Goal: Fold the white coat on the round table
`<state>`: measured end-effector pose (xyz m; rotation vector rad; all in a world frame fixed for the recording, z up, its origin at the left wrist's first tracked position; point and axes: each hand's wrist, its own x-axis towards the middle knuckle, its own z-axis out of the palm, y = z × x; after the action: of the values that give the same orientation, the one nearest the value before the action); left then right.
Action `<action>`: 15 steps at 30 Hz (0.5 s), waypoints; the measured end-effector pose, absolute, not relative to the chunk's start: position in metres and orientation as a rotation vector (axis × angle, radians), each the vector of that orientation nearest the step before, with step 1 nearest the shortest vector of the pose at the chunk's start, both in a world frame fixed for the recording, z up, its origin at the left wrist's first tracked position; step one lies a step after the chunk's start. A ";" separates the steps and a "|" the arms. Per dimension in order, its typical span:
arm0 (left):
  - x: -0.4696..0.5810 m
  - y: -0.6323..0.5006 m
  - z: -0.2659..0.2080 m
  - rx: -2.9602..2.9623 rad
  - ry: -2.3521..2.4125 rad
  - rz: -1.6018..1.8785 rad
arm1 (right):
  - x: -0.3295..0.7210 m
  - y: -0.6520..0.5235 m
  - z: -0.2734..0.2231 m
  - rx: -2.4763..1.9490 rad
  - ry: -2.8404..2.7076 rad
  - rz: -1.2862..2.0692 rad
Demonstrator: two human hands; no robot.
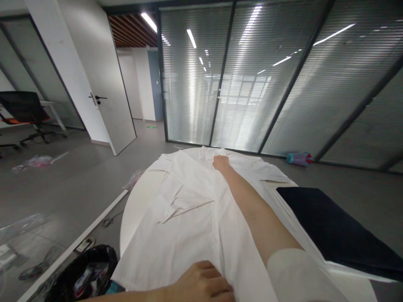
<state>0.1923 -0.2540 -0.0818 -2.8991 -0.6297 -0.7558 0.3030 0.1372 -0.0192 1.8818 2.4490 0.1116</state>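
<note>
A white shirt [189, 218] lies spread flat on a round white table [134, 214], collar at the far side. My right hand [221, 162] reaches across the shirt and presses near the collar, fingers closed against the cloth. Close to me, my left hand [203, 283] rests on the shirt's lower hem, fingers curled over the fabric. One sleeve is folded across the shirt's left half.
A dark folded cloth [333, 230] lies on the table's right side. A black bag [88, 272] with items sits on the floor at lower left beside a white board [75, 239]. Glass walls with blinds stand behind; a door [103, 84] stands open at the left.
</note>
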 end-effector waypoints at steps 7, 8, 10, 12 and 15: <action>0.196 -0.255 -0.082 -2.820 -0.603 -0.842 | 0.306 0.140 -0.032 1.992 2.446 0.077; 0.196 -0.254 -0.083 -2.818 -0.591 -0.850 | 0.307 0.142 -0.032 2.002 2.441 0.063; 0.197 -0.254 -0.086 -2.805 -0.576 -0.889 | 0.308 0.145 -0.032 2.023 2.429 0.032; 0.197 -0.254 -0.089 -2.800 -0.585 -0.908 | 0.308 0.147 -0.031 2.042 2.415 0.001; 0.196 -0.253 -0.095 -2.814 -0.621 -0.884 | 0.306 0.147 -0.031 2.071 2.417 -0.011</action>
<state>0.1960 -0.2534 -0.0955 -2.8136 -0.6212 -0.8835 0.3056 0.1474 -0.0314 2.0711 2.4172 -0.0112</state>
